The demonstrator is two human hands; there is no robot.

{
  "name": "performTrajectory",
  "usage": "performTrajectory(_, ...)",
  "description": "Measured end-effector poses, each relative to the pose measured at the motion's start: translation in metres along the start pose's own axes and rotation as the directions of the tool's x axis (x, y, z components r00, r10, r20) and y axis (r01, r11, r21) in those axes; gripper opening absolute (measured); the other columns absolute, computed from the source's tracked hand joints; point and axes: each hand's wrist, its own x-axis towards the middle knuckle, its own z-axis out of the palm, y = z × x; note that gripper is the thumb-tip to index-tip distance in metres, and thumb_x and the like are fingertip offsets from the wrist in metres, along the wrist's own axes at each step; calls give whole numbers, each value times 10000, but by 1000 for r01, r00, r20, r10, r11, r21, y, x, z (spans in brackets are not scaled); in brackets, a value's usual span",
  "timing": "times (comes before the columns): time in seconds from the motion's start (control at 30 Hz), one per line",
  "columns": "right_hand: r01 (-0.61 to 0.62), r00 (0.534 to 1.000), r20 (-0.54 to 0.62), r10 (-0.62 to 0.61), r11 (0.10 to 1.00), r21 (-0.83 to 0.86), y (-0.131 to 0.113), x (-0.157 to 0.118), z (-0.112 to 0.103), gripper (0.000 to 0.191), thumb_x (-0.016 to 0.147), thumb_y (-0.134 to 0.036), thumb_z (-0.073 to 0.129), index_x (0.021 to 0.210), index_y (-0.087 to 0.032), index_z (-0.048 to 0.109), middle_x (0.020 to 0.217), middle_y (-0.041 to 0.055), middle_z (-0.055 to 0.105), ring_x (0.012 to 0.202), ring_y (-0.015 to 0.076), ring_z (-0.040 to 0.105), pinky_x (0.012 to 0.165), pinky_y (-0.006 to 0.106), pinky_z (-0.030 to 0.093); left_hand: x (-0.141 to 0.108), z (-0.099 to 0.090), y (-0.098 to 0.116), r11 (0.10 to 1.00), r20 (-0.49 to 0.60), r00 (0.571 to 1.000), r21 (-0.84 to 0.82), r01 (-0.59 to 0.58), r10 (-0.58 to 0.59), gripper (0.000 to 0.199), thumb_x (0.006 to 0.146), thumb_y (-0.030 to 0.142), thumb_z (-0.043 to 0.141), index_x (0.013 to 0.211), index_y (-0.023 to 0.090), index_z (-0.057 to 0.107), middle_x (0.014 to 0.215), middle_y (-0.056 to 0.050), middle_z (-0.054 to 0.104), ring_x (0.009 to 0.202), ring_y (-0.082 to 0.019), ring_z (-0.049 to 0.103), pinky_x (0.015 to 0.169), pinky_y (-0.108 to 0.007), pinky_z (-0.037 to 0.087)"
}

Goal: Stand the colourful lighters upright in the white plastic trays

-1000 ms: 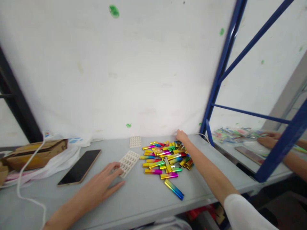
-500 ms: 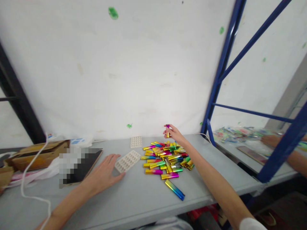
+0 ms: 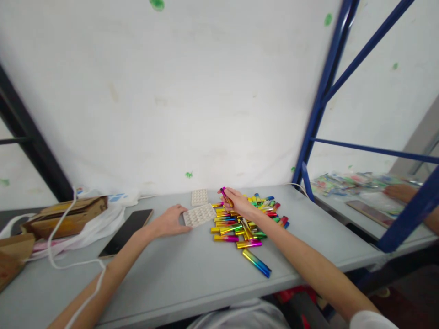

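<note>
My right hand [image 3: 236,202] is closed on a shiny purple and gold lighter [image 3: 227,197], held tilted above the back left of a heap of metallic lighters [image 3: 243,228]. With fingers apart, my left hand [image 3: 173,221] rests at the left end of a pale tray with rows of small cups [image 3: 199,214]; thumb and fingers are around its corner. A second such tray [image 3: 199,197] lies behind it near the wall. One gold and blue lighter [image 3: 256,262] lies apart, nearest the table's front edge.
To the left are a dark phone-like slab [image 3: 126,232], a white cable [image 3: 51,242], plastic bags and a cardboard box [image 3: 68,217]. Blue rack posts [image 3: 317,105] rise at the right. Beyond them, another person's hand [image 3: 399,192] is over a neighbouring table with plastic packets.
My right hand has moved left with the lighter, which is now tilted. My left hand has come up against the near tray, which lies turned flatter. The camera view has shifted slightly.
</note>
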Motion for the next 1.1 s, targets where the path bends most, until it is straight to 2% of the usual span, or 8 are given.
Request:
performTrajectory(0.1, -16, 1000, -24, 17, 1000, 24, -1, -5, 4, 446, 834, -632, 651, 997, -223, 576, 682, -67, 447, 533, 86, 323, 479, 221, 238, 14, -1, 6, 1000, 11, 1000, 1, -19, 19, 618, 696, 525, 680, 1188, 152, 728, 1174, -161, 705, 1106, -329, 657, 1025, -386, 493)
performTrajectory(0.2, -46, 998, -51, 46, 999, 12, 0, -6, 9, 429, 823, -631, 655, 962, -240, 547, 640, -90, 358, 497, 80, 239, 463, 221, 171, 25, -3, 15, 998, 45, 998, 16, -55, 54, 560, 696, 500, 681, 1146, 174, 752, 1128, -137, 724, 1067, -318, 668, 1005, -369, 501)
performTrajectory(0.33, -40, 987, -158, 15, 987, -153, 8, -2, 12, 444, 829, -654, 631, 815, -241, 469, 604, -92, 309, 499, 90, 250, 473, 232, 184, 37, 0, 23, 994, 114, 988, -7, -107, 107, 518, 684, 459, 717, 1124, 189, 759, 1155, -114, 737, 1091, -312, 666, 1027, -357, 487)
performTrajectory(0.5, 2, 954, -275, -117, 922, -387, 16, -2, 10, 448, 871, -632, 563, 696, -234, 456, 578, -58, 383, 569, 128, 370, 529, 256, 280, 34, 17, 23, 992, -61, 991, -27, -121, 119, 626, 754, 514, 701, 1262, 150, 688, 1294, -162, 676, 1227, -336, 595, 1101, -404, 438)
performTrajectory(0.67, 0, 920, -333, -205, 852, -523, 15, -6, 12, 411, 858, -504, 527, 578, -230, 405, 547, -49, 372, 575, 128, 367, 550, 269, 268, 24, 30, 14, 989, -185, 981, -118, -85, 63, 677, 745, 645, 698, 1230, 172, 678, 1249, -146, 667, 1193, -334, 602, 1084, -438, 458)
performTrajectory(0.9, 32, 905, -322, -279, 797, -603, 16, -9, 14, 346, 863, -412, 489, 582, -224, 415, 573, -33, 402, 617, 143, 394, 570, 272, 280, 22, 29, 10, 989, -173, 985, -144, -28, 2, 739, 711, 728, 701, 1188, 163, 687, 1217, -140, 652, 1181, -330, 606, 1084, -429, 458)
performTrajectory(1.0, 52, 913, -292, -286, 791, -610, 19, -8, 13, 381, 910, -477, 509, 635, -220, 452, 600, -29, 452, 621, 146, 428, 571, 267, 315, 21, 27, 11, 984, -177, 984, -175, -36, 5, 734, 696, 730, 714, 1166, 167, 703, 1205, -137, 663, 1167, -334, 615, 1077, -434, 463)
performTrajectory(1.1, 99, 949, -197, -245, 827, -553, 21, -7, 12, 391, 958, -565, 491, 767, -224, 511, 648, -30, 498, 604, 143, 465, 559, 254, 362, 21, 26, 11, 979, -191, 982, -200, -37, -2, 731, 667, 744, 733, 1131, 178, 729, 1170, -133, 685, 1132, -344, 635, 1052, -439, 482)
